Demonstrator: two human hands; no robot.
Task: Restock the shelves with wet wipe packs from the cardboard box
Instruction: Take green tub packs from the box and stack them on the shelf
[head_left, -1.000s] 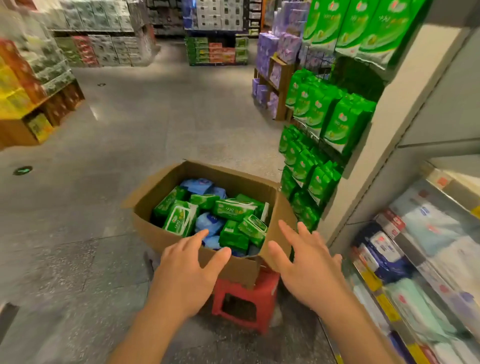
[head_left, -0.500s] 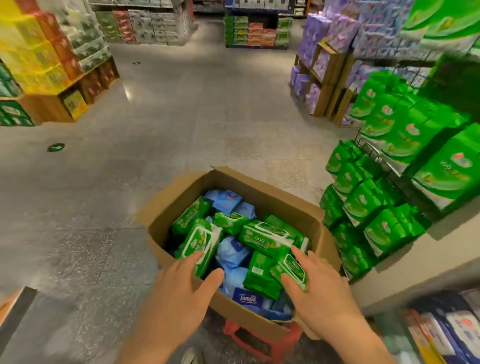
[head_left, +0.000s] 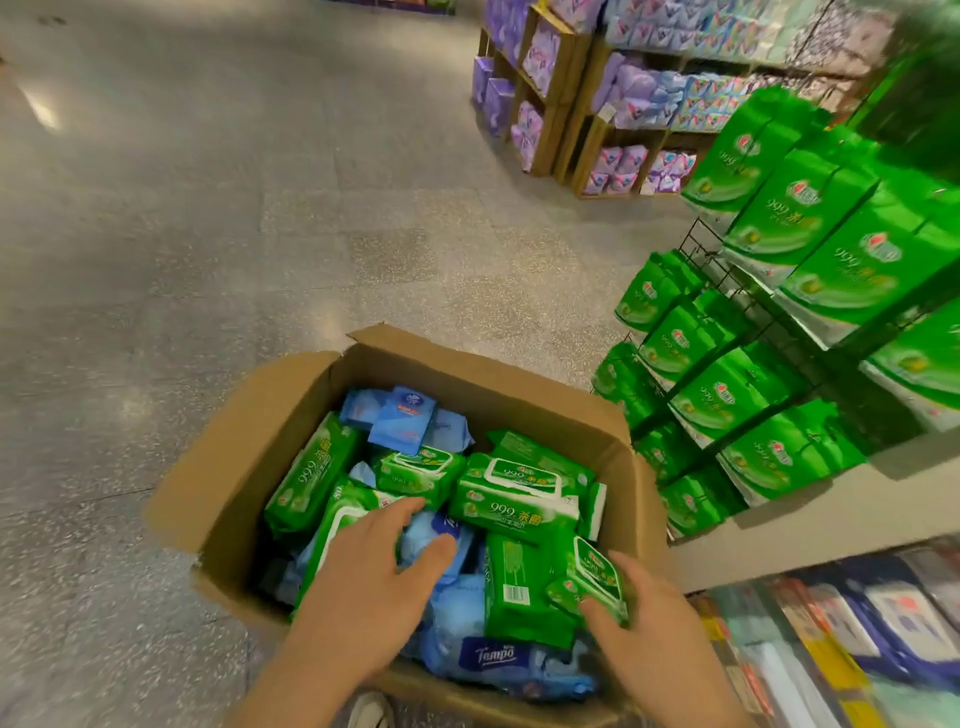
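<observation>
The cardboard box (head_left: 545, 410) sits open on the floor, just left of the wire rack (head_left: 727, 291) hung with green packs. Inside the box, at its near right corner, the right hand (head_left: 649, 629) pinches a small green wet wipe pack (head_left: 595, 579) between thumb and fingers. The left hand (head_left: 374, 577) lies with relaxed, spread fingers on a green pack and a blue pack (head_left: 431, 540) near the box's middle, gripping nothing.

To lift well, I would close the right fingers round the pack's body, not its flap, and draw it straight up so neighbours stay put; the left hand should take a matching green pack.

In the box I count about seven green packs and roughly five blue ones; deeper layers are hidden.
</observation>
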